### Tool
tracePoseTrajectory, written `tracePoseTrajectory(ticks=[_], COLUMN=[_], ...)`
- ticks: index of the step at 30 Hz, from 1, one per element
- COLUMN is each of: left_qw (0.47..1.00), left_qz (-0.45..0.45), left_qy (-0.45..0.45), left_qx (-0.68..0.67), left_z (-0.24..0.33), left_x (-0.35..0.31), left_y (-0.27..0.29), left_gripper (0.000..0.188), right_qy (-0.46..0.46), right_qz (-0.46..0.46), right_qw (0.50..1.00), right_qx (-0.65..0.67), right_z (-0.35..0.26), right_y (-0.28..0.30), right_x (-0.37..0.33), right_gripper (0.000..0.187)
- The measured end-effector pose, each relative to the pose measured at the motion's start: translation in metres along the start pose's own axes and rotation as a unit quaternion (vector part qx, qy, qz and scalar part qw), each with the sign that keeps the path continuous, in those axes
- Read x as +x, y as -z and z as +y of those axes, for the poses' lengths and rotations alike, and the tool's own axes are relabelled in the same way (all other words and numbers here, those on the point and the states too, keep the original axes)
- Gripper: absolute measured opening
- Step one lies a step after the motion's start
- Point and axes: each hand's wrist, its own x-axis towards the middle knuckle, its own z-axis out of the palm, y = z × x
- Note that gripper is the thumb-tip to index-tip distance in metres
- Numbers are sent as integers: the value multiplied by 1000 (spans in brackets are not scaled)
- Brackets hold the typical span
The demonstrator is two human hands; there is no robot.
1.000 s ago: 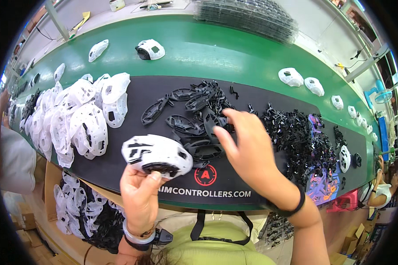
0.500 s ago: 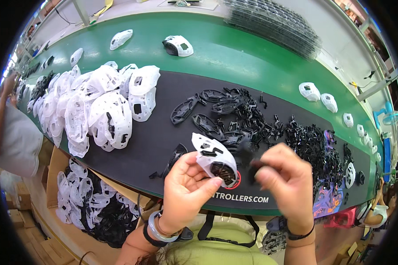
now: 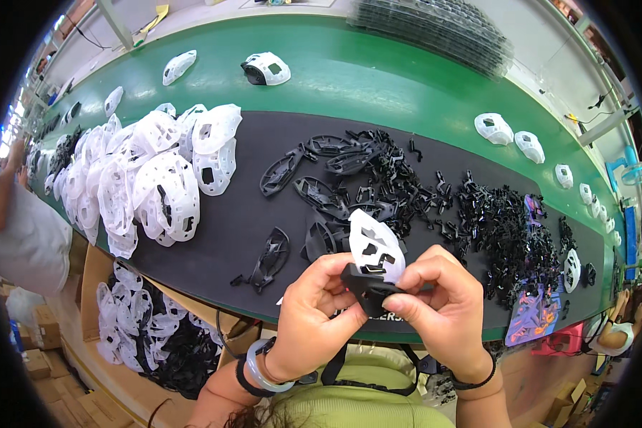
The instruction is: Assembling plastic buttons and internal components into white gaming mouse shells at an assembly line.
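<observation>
Above the front of the black mat (image 3: 225, 235), both my hands are closed on one piece of work. It is a curved white plastic shell (image 3: 367, 230) with cut-out openings, its narrow end pointing up and away from me. A dark black plastic part (image 3: 367, 287) lies against its near end. My left hand (image 3: 317, 314) grips the pair from the left side. From the right, my right hand (image 3: 442, 303) pinches the black part between thumb and fingers, close to the shell's edge. My fingertips partly hide where the two parts meet.
A heap of white shells (image 3: 146, 135) stands left on the mat. Black oval frames (image 3: 282, 171) and a pile of small black parts (image 3: 488, 221) lie ahead and right. More shells sit along the green table (image 3: 378, 85). A cardboard box (image 3: 91, 299) of parts stands below left.
My right hand has come in from the right with a black part, now against the shell. The shell has turned more upright and shifted slightly right, and both hands now hold the work.
</observation>
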Motion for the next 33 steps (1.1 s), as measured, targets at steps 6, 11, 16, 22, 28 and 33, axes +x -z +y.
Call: tracePoseTrajectory(ticks=[6, 11, 16, 22, 28, 33], left_qw=[998, 999, 998, 998, 998, 990], left_qz=[-2, 45, 11, -29, -61, -36], left_qy=[27, -11, -48, -30, -20, 30], left_qx=[-57, 8, -24, -45, -18, -136], left_z=[5, -4, -9, -10, -8, 1], left_x=[-1, -6, -7, -9, -6, -6], left_y=[-8, -12, -11, -6, -6, -12], left_gripper=[44, 43, 40, 42, 45, 35], right_qy=[61, 111, 59, 103, 65, 29], right_qz=[-7, -32, 45, 48, 92, 85], right_qw=[998, 992, 997, 991, 992, 995], right_qx=[-25, -47, 1, -76, -49, -47], right_z=[6, 2, 13, 11, 12, 11], right_y=[4, 2, 2, 5, -1, 0], right_x=[-15, -19, -25, -25, -29, -28], right_gripper=[18, 20, 21, 22, 22, 20])
